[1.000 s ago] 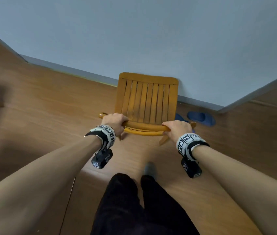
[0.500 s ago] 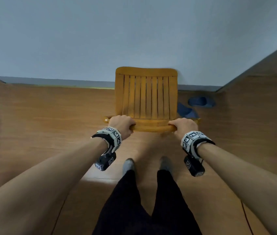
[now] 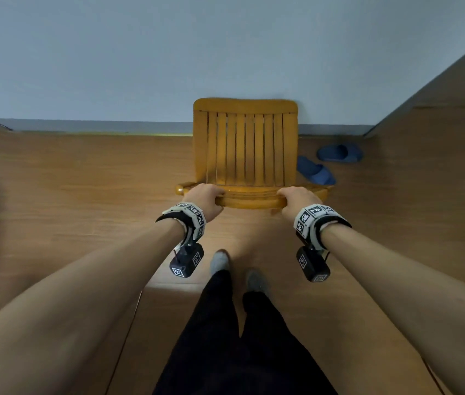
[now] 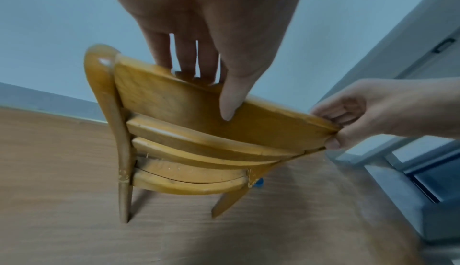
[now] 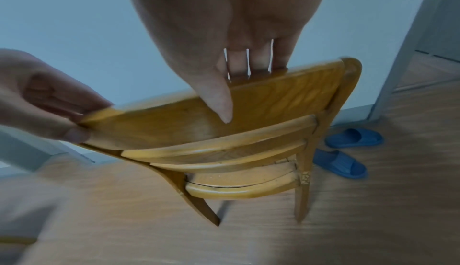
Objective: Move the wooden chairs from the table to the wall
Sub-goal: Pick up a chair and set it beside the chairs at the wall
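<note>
Item: wooden chair (image 3: 245, 149), slatted seat, curved back rails; stands in the upper centre of the head view, seat front toward the pale wall (image 3: 168, 52).
Chair legs: whether they touch the floor (image 3: 83, 181) cannot be told; the wrist views are blurred.
Left hand (image 3: 207, 198): grips the top rail of the chair back at its left end; fingers (image 4: 185, 56) curl over the far side, thumb pressed on the near face.
Right hand (image 3: 296, 199): grips the same rail at its right end; fingers (image 5: 259, 60) hooked over the top edge, thumb on the near face.
Slippers (image 3: 315, 172): blue pair on the floor, just right of the chair in the head view, near the skirting.
Wrist cameras (image 3: 187, 262): black units on marker-printed bands, one under each wrist.
Legs (image 3: 237, 337): dark trousers, grey socks, lower centre behind the chair.
</note>
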Motion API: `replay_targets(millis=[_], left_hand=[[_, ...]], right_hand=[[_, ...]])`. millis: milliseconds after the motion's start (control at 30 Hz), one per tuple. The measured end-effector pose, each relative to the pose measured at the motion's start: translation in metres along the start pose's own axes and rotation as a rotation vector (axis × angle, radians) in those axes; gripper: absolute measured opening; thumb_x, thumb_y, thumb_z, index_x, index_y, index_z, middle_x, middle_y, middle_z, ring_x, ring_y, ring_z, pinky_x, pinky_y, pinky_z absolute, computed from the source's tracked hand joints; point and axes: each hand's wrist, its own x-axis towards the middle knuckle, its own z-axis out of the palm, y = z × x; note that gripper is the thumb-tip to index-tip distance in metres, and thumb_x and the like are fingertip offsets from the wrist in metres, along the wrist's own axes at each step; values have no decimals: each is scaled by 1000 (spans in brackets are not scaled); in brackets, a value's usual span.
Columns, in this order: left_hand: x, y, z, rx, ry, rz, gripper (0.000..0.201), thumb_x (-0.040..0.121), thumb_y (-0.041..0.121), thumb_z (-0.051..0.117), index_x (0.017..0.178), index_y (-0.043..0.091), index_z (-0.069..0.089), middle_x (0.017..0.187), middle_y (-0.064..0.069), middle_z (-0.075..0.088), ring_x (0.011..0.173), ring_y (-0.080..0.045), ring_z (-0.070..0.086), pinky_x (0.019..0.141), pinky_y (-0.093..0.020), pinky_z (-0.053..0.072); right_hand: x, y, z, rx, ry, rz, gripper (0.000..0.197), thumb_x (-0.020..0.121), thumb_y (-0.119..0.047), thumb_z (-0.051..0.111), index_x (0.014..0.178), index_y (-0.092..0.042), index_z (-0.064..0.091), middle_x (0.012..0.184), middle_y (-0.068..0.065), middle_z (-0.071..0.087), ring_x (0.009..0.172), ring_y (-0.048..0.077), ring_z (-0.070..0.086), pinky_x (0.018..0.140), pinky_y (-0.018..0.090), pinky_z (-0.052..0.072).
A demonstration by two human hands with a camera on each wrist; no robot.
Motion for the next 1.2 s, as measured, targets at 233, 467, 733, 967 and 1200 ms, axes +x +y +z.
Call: replay_targets(millis=[233, 467, 733, 967, 1200], left_hand=[[-63, -15, -38, -234, 187, -264, 38, 93, 33, 62, 130, 23, 64, 113, -5, 72, 75, -15, 63, 67, -28, 53], [-164, -89, -83, -328, 347, -602, 49, 94, 38, 58, 140, 19, 55, 136, -2, 61, 112, -24, 63, 88, -32, 52], [-270, -208, -125, -439, 516, -869, 54, 93, 44, 52, 142, 22, 50, 139, -4, 58, 121, -28, 58, 100, -40, 48], [-360, -352, -155, -449, 549, -1005, 57, 95, 45, 51, 146, 21, 46, 142, -6, 54, 125, -30, 54, 101, -40, 45], [-451, -475, -179, -458, 545, -1099, 54, 96, 39, 50, 145, 17, 47, 143, -8, 53, 127, -29, 52, 101, -39, 44]], right_hand=[[-15, -65, -30, 73, 9, -222, 50, 90, -25, 53, 140, -25, 54, 134, 3, 60, 113, 26, 61, 86, 34, 51], [-26, -194, -53, -7, 59, -492, 41, 92, -24, 50, 131, -20, 63, 129, 4, 66, 111, 27, 64, 92, 36, 53], [-37, -382, -43, -65, 39, -695, 48, 92, -26, 52, 139, -19, 56, 138, 1, 60, 120, 24, 60, 99, 37, 49], [-42, -573, -17, -102, 20, -784, 52, 90, -32, 54, 141, -20, 53, 138, 0, 59, 120, 24, 60, 102, 40, 48], [-57, -738, 6, -159, -14, -860, 52, 89, -35, 54, 140, -23, 54, 139, 0, 59, 123, 23, 58, 103, 40, 46]])
